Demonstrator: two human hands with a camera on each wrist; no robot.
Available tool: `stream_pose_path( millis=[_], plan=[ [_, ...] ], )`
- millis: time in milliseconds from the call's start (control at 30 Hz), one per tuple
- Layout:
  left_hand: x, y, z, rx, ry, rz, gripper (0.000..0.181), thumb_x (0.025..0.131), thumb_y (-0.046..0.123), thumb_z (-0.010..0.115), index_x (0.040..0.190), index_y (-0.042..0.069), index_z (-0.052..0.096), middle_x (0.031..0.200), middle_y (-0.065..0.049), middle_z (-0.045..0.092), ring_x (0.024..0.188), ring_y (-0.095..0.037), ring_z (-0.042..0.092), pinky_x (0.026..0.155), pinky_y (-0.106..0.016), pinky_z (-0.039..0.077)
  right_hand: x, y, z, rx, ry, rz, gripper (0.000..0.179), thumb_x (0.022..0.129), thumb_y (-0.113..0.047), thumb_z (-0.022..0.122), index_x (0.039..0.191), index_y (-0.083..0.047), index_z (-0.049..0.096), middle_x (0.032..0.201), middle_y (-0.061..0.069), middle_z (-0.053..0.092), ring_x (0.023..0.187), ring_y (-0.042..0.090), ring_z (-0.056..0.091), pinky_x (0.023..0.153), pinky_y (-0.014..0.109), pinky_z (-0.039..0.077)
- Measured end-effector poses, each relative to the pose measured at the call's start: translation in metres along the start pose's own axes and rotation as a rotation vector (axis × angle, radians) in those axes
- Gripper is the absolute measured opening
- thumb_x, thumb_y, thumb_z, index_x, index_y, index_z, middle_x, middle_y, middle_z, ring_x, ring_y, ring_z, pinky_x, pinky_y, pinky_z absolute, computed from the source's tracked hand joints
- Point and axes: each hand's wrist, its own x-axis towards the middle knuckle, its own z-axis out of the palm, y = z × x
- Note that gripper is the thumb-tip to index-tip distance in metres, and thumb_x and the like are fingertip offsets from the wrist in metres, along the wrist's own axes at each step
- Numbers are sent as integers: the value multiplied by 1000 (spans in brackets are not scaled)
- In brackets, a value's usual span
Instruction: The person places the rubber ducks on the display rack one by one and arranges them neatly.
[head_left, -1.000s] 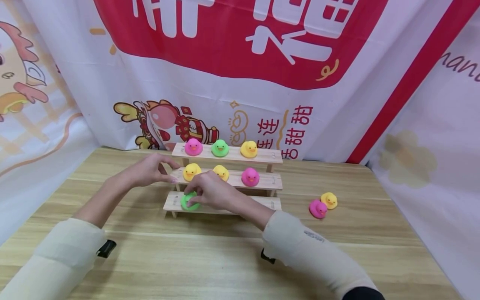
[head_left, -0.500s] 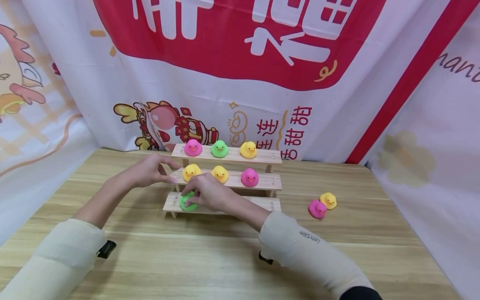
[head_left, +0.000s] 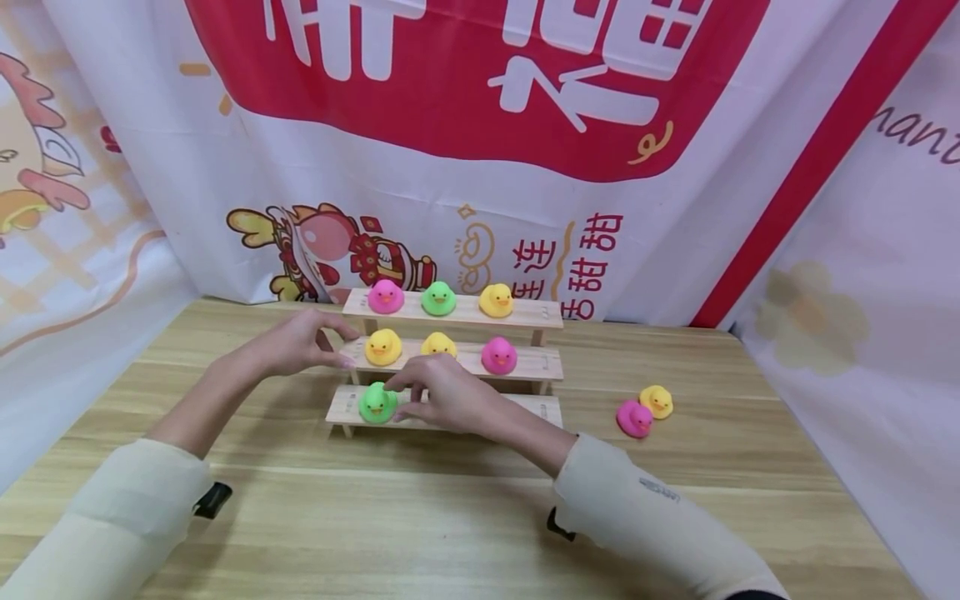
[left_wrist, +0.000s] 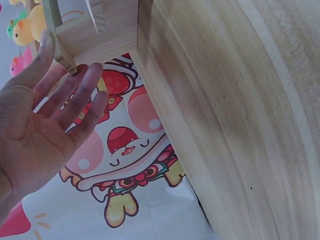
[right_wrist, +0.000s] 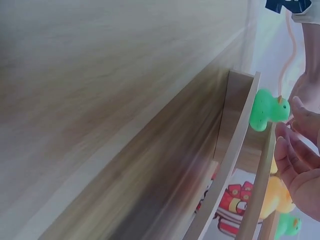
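A three-tier wooden display shelf (head_left: 536, 312) stands on the table against the backdrop. My left hand (head_left: 300, 343) holds the left end of its middle tier between thumb and fingers, and the left wrist view shows the thumb (left_wrist: 44, 42) at the board's edge. On the bottom tier, at the left, sits a green rubber duck (head_left: 377, 403). Just right of that duck is my right hand (head_left: 453, 396), its thumb and fingers parted and nothing between them. The right wrist view shows the green duck (right_wrist: 269, 110) standing free beside the fingertips. My right hand partly hides the middle yellow duck (head_left: 438, 343).
The top tier bears a pink duck (head_left: 386, 297), a green duck (head_left: 438, 298) and a yellow duck (head_left: 496, 300). Another yellow duck (head_left: 383, 347) and a pink duck (head_left: 498, 356) sit on the middle tier. Pink (head_left: 634, 418) and yellow (head_left: 656, 402) ducks lie on the table at right.
My right hand has let go of the green duck and moved a little right. The duck stays on the bottom tier, now more fully visible. My left hand keeps its place.
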Motion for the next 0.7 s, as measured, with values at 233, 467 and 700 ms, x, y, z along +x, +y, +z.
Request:
stream_pose_path(
  millis=[233,467,700],
  plan=[
    [0,1,0,1,-3,-3,43,89,16,84,123,-6,70,126,-27,68,87,-22,71,75,-37,62,-29,10,-13,26,36,30,27,91,-13,81,116,-3,77,108,11,77,81,8,65,75,25,59],
    [0,1,1,0,1,4,44,88,16,85,123,-6,70,126,-27,68,84,-20,71,74,-36,62,-66,28,-30,75,51,65,23,90,-10,82,110,0,77,99,11,76,80,6,65,72,23,59],
    [-1,2,0,-6,-1,15,44,88,16,85,122,-7,69,126,-28,67,83,-20,71,74,-35,62,-100,44,-53,82,34,130,19,90,-10,82,107,-2,79,94,2,76,76,6,63,70,26,60]
  ],
)
